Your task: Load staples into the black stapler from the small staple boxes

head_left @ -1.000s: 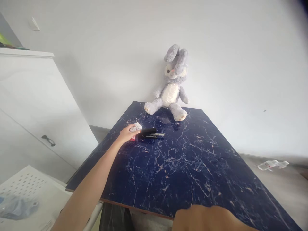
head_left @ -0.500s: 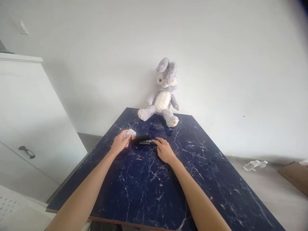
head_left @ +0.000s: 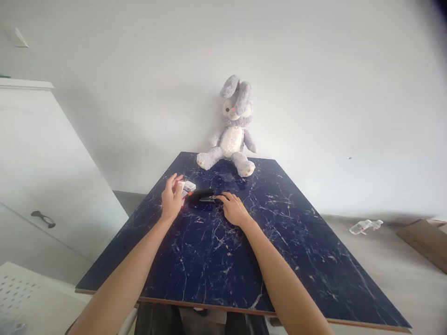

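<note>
A black stapler (head_left: pixel 202 195) with an orange patch at its left end lies on the dark blue marbled table (head_left: pixel 209 260), its jaws apart and a metal strip showing. My right hand (head_left: pixel 234 209) rests at the stapler's right end, index finger and thumb closed on its tip. Just left of the stapler, my left hand (head_left: pixel 171 200) is raised on its edge with fingers apart. Beside its fingers sit a small white box (head_left: pixel 189 186) with print and a red-and-white packet (head_left: pixel 182 201), partly hidden by the thumb.
A grey plush rabbit (head_left: pixel 233 125) sits at the table's back edge against the wall. To the left stands a white cabinet (head_left: pixel 52 163) with a dark handle. Clear plastic bottles (head_left: pixel 365 226) and cardboard (head_left: pixel 424 242) lie on the floor at right.
My left hand has loosened from the white box and lifted its fingers. My right hand stays at the stapler's end. The whole view has shifted slightly.
</note>
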{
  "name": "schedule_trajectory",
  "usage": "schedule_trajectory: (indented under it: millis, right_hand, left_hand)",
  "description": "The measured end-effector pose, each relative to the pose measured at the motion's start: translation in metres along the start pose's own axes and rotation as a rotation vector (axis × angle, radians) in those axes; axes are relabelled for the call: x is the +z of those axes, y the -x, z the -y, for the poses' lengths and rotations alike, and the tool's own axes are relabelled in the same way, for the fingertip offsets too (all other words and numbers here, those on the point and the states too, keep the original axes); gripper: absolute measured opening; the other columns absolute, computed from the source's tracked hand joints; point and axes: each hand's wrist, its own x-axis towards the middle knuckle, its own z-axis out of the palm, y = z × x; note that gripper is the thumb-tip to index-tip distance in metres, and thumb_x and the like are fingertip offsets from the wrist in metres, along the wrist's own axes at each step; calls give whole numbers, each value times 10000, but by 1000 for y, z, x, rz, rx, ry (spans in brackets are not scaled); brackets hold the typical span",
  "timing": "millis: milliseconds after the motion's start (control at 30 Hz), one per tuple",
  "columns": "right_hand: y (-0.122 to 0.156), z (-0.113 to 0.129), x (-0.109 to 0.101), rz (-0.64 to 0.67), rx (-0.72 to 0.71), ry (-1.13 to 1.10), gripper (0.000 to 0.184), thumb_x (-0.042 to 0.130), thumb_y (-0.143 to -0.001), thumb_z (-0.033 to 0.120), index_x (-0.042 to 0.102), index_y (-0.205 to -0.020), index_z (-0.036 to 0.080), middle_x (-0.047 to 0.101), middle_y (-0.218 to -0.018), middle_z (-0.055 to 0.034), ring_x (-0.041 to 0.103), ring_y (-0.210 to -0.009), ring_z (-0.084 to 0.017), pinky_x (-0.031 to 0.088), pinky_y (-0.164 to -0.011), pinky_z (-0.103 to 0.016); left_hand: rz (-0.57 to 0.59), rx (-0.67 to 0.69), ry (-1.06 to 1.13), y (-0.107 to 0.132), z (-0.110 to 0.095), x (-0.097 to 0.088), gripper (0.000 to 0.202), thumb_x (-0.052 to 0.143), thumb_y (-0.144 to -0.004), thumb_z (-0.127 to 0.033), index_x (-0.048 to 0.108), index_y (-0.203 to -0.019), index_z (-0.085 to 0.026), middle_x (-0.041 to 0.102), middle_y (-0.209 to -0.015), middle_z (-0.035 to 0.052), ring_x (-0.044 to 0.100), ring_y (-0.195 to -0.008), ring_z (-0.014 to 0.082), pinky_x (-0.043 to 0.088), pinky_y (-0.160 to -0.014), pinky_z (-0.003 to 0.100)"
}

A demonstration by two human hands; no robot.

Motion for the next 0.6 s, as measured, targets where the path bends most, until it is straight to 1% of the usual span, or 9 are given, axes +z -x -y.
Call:
schedule_trajectory:
  millis: [67,133,200,300,367,433,533,600]
  right_hand:
    - [0,1,1,-11,14,6,477,416,-935,126,512,-1382,261,526,-1376,-102,503,-1177,-261,398,-989,-400]
    - [-1,3,1,-30,24,13,449,423,-940,145,530,-1363,253,560,-1329,-103,517,-1144,-263,403,-975,-391]
    - [-1,4,1,-53,30,7,428,426,-939,155,542,-1340,246,584,-1290,-103,530,-1120,-261,403,-973,-384]
    - [-1,4,1,-91,54,-46,419,445,-922,159,524,-1327,229,622,-1225,-100,560,-1069,-249,413,-963,-365]
    - [-2,1,2,-121,97,-121,398,453,-920,171,513,-1310,221,648,-1178,-92,589,-1021,-237,436,-922,-344]
    - [-4,-4,3,-151,149,-222,340,441,-936,192,528,-1263,221,672,-1125,-80,620,-976,-221,457,-867,-321]
    - [-7,-12,5,-219,204,-385,247,422,-961,246,582,-1149,228,700,-1040,-57,655,-927,-200,475,-841,-307]
    - [-8,-16,4,-278,236,-478,222,437,-960,304,609,-1083,232,713,-1005,-41,670,-907,-194,485,-844,-307]
  left_hand:
    - [11,69,-27,6,-11,3,462,406,-1016,-387,402,-1441,-205,620,-1363,105,591,-1245,202,449,-1076,358]
    - [54,134,-50,12,-19,7,436,416,-1014,-369,445,-1418,-209,629,-1351,96,595,-1238,202,453,-1079,357]
    - [128,184,-91,17,-24,12,396,423,-1009,-358,515,-1373,-230,646,-1324,80,608,-1216,207,464,-1070,361]
    - [273,265,-156,23,-27,19,344,427,-1001,-346,618,-1276,-272,659,-1304,53,605,-1207,221,458,-1078,390]
    - [360,331,-176,24,-27,22,322,443,-991,-335,656,-1227,-289,657,-1311,33,591,-1218,227,439,-1096,414]
    - [437,368,-198,26,-27,25,309,461,-980,-329,679,-1197,-296,658,-1309,23,584,-1216,235,424,-1104,444]
    - [567,363,-232,30,-25,30,296,484,-964,-332,702,-1162,-299,675,-1269,32,600,-1161,252,447,-1062,475]
    - [674,382,-230,34,-24,34,289,511,-949,-331,707,-1158,-293,684,-1242,46,603,-1134,258,473,-1016,465]
